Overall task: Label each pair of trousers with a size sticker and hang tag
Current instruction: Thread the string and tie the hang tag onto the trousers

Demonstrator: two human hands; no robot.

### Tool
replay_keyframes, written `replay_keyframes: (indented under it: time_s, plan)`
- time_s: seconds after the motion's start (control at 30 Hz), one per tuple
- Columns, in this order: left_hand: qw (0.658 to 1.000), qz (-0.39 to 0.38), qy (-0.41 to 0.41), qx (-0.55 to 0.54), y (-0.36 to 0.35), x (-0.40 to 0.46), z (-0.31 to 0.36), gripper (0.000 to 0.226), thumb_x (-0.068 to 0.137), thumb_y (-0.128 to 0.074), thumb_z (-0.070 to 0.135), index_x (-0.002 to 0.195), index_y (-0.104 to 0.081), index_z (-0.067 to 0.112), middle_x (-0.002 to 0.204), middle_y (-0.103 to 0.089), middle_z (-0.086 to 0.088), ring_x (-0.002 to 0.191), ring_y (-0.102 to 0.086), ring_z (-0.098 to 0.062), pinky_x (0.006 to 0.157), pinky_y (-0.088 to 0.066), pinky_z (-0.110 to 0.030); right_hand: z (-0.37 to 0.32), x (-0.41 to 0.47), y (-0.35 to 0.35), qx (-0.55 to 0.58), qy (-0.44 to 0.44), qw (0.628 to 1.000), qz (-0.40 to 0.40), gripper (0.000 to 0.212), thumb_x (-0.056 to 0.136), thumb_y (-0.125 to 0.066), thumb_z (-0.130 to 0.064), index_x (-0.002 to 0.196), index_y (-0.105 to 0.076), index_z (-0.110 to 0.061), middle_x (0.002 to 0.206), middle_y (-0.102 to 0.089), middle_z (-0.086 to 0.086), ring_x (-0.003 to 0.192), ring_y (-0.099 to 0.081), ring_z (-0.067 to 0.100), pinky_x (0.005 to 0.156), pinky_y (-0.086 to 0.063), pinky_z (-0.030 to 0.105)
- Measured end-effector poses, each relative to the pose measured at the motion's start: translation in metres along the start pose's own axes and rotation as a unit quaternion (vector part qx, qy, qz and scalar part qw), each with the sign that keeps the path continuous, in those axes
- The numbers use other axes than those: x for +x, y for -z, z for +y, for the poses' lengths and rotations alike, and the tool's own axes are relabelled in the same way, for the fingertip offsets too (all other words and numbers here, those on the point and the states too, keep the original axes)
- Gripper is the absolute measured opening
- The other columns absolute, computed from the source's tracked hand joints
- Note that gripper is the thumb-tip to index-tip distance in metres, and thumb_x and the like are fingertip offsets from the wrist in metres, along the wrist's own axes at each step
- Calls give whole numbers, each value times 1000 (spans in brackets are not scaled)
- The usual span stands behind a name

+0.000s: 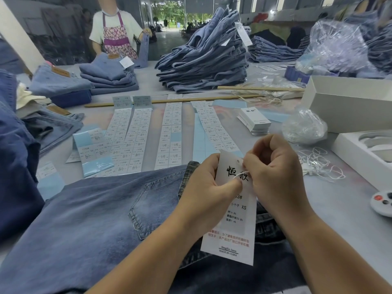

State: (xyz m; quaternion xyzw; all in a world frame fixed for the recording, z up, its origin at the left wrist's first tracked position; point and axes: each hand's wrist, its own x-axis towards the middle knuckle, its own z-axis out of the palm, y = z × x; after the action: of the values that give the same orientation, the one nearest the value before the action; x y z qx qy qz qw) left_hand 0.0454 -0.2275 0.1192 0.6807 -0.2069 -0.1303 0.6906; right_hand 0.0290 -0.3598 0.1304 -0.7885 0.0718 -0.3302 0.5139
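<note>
The left hand (209, 183) is pinching the hang tag (232, 211) and white string (238, 174) while the right hand (273, 168), fingers curled, is pinching the string by the tag's hole above the trousers (95, 219), so threading seems under way, tying on next, sticker sheets (135, 132) lying beyond.

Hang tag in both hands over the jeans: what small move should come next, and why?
Probably draw the white string through the punched hole near the top of the hang tag. The left hand pinches the string against the tag, the right hand pinches at the hole, and the tag looks unattached to the jeans.
</note>
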Motion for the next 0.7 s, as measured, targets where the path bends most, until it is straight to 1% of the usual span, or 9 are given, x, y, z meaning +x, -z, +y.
replay_keyframes:
  time_s: [0.07, 0.13, 0.23, 0.33, 0.4, 0.47, 0.57, 0.7]
  plan:
    - [1000, -2, -3, 3, 0, 0, 0, 26, 79, -59, 15, 104, -62, 20, 93, -71, -14, 79, -73, -29, 67, -61, -44, 0, -1, 0, -4, -3, 1000, -3, 17, 79, -63, -2, 73, -52, -15, 64, -55, 2, 61, -54, 22, 54, -47, 33]
    - [1000, -6, -8, 9, 0, 0, 1, 25, 83, -59, 14, 106, -61, 21, 93, -71, -13, 81, -72, -30, 68, -60, -45, 1, -1, 0, -8, -6, 1000, -4, 17, 78, -62, -3, 72, -51, -14, 60, -50, -5, 56, -47, 12, 49, -43, 23]
    - [1000, -13, -12, 8, 1, -1, 2, 22, 88, -58, 10, 107, -61, 23, 93, -71, -12, 80, -72, -30, 66, -60, -42, 2, -1, 0, -1, -11, 1000, -13, 17, 78, -61, -2, 71, -51, -14, 59, -48, -8, 53, -43, 8, 46, -38, 17]
    - [1000, -10, -16, 15, 0, 0, 2, 23, 85, -58, 13, 105, -61, 24, 93, -71, -13, 81, -71, -32, 66, -60, -43, 2, -2, 1, 10, -8, 1000, -13, 16, 77, -61, -4, 71, -51, -15, 58, -47, -10, 54, -43, 9, 47, -39, 19]
    - [1000, -9, -16, 19, 0, 0, 2, 24, 82, -58, 17, 104, -61, 25, 93, -71, -12, 82, -71, -31, 67, -60, -42, 1, -2, 2, 22, -8, 1000, -18, 9, 73, -58, -12, 71, -51, -15, 59, -47, -10, 56, -44, 10, 48, -40, 22]
    - [1000, -9, -15, 23, 0, 1, 2, 25, 80, -58, 19, 104, -60, 26, 92, -71, -10, 80, -72, -29, 66, -60, -39, 0, -2, 2, 34, -13, 999, -23, 6, 69, -56, -17, 71, -50, -16, 59, -47, -8, 55, -43, 10, 48, -39, 21]
    - [999, -10, -16, 28, 0, 1, 1, 26, 79, -58, 20, 105, -60, 26, 91, -71, -9, 80, -72, -26, 67, -60, -41, 0, -2, 2, 49, -20, 998, -28, 5, 68, -55, -17, 70, -50, -15, 60, -47, -5, 55, -42, 11, 46, -38, 19]
    - [999, -13, -18, 28, 0, 1, 2, 24, 82, -58, 17, 104, -60, 26, 90, -71, -9, 80, -72, -27, 64, -60, -37, 1, -2, 2, 55, -23, 998, -29, 5, 69, -55, -16, 72, -51, -14, 60, -48, -4, 54, -44, 10, 45, -40, 19]
